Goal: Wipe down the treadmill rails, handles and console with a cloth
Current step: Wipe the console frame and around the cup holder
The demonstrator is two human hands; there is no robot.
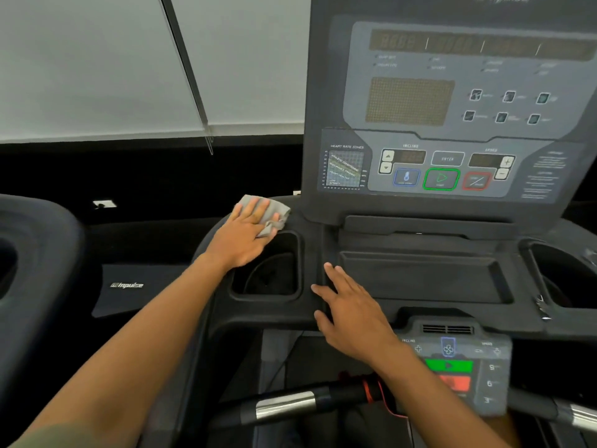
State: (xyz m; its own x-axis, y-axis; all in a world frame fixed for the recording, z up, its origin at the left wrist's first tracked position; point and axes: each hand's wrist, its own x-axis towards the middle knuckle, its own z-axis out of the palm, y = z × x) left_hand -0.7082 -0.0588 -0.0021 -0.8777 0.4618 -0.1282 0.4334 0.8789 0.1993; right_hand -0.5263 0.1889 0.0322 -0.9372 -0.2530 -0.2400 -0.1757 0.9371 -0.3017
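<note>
A grey cloth (273, 210) lies on the top left corner of the black treadmill console deck (311, 250), just behind the left cup holder (268, 270). My left hand (244, 236) presses flat on the cloth with straight fingers. My right hand (350, 310) rests with spread, relaxed fingers on the deck between the cup holder and the centre tray (420, 276); it holds nothing. The upright display panel (452, 101) rises behind, with start and stop buttons along its lower edge.
A lower control pad (462, 367) with green and red keys sits near my right wrist. A handlebar (290, 404) with a chrome sensor band runs below, with a red safety cord (374, 394) beside it. A second cup holder (562, 276) is at right. Another machine (32, 253) stands left.
</note>
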